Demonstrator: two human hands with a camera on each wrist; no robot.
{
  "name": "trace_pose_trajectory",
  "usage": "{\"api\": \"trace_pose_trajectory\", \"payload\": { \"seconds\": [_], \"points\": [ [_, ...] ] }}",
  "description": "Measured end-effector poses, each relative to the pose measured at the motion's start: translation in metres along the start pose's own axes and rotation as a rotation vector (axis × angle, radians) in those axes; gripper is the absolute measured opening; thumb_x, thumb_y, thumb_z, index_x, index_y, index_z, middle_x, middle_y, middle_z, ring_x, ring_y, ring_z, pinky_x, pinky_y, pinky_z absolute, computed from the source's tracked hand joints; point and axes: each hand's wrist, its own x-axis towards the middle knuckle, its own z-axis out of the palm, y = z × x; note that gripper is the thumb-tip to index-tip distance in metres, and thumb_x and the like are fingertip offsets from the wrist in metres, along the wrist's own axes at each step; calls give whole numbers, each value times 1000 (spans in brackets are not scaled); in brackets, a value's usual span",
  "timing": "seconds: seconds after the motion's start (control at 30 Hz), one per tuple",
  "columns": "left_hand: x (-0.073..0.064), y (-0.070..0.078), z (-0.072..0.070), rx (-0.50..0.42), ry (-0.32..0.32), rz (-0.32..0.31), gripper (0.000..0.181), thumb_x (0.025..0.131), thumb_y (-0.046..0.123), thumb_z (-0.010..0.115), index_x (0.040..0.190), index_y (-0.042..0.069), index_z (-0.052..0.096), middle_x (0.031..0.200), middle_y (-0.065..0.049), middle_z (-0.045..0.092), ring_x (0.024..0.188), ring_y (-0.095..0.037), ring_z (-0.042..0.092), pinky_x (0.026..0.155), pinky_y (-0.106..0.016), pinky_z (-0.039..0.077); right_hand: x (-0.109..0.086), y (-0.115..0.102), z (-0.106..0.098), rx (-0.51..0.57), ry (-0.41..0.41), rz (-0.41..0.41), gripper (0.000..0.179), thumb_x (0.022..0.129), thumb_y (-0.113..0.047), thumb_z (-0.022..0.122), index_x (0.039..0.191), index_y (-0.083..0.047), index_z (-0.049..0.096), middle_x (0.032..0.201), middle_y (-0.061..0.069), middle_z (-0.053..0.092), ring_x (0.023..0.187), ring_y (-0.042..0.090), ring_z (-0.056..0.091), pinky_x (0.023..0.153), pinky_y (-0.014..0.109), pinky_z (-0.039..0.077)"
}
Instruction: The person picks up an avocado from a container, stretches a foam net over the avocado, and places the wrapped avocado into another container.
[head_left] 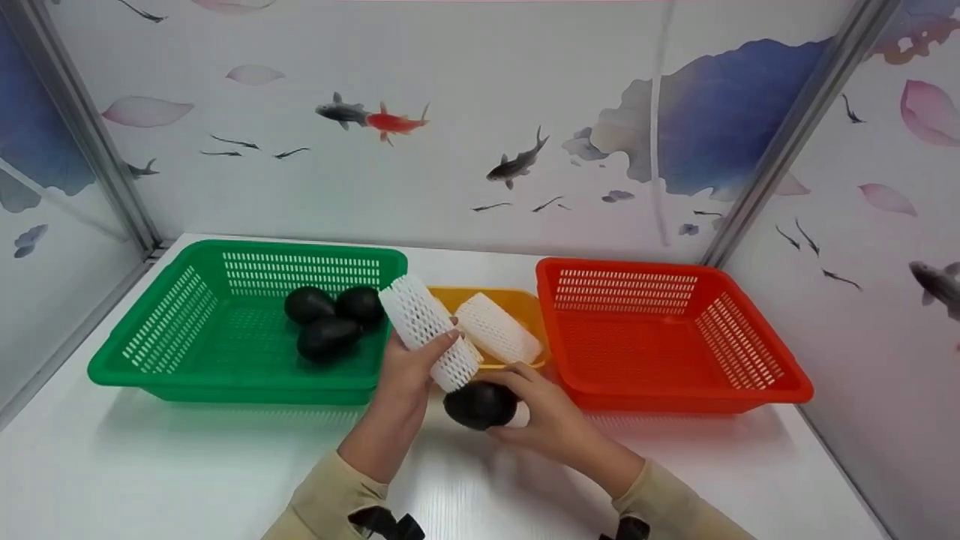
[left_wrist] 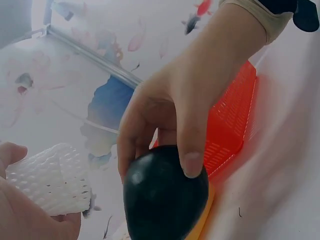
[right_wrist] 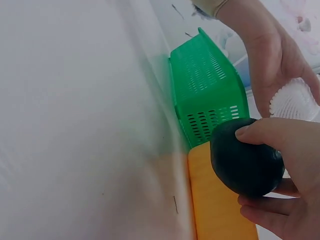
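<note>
A white foam net sleeve [head_left: 417, 315] is gripped by the left hand [head_left: 409, 369], and a black avocado [head_left: 480, 406] is pinched by the right hand [head_left: 546, 414] near the sleeve's lower end, before the yellow basket [head_left: 525, 305].

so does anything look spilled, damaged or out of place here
Only a thin dark mark on the white table, near the yellow basket; odd against the pale surface, though I can't tell what it is. Nothing looks spilled; the held fruit and foam net look undamaged.
</note>
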Motion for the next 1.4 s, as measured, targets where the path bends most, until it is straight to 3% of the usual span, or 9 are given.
{"api": "trace_pose_trajectory", "payload": {
  "seconds": [0.23,0.47,0.73,0.97,1.4],
  "points": [
    [0,1,2,-46,87,32,75,88,-3,68,150,14,28,141,-15,46,118,-36,53,100,-46,44,-6,-8,-16,54,92,-16,60,75,-23,86,128,-25,57,122,-12,54,110,9,52,92,29,50],
    [-1,0,6,-112,103,86,74,90,-2,66,151,14,27,141,-16,46,119,-36,52,98,-45,46,-7,-15,-28,65,170,-44,62,74,-19,87,129,-21,58,124,-14,54,115,8,50,93,29,49],
    [-3,-2,8,-157,113,44,76,93,8,67,152,21,22,146,-11,37,121,-35,48,97,-47,46,-10,-19,-33,36,238,-78,65,74,-20,87,131,-23,56,129,-14,51,119,9,49,91,30,51],
    [-5,-5,13,-231,106,17,71,96,6,60,152,23,20,147,-12,33,121,-38,47,94,-49,48,-9,-19,-29,55,312,-174,65,75,-14,86,132,-17,55,131,-7,53,119,13,51,95,34,49],
    [-13,-10,23,-224,114,-32,77,94,7,63,153,26,18,149,-7,33,124,-35,45,95,-48,47,-2,-23,-21,149,369,-209,66,76,-8,83,134,-13,53,131,-1,55,116,17,55,92,33,51]
  ]
}}
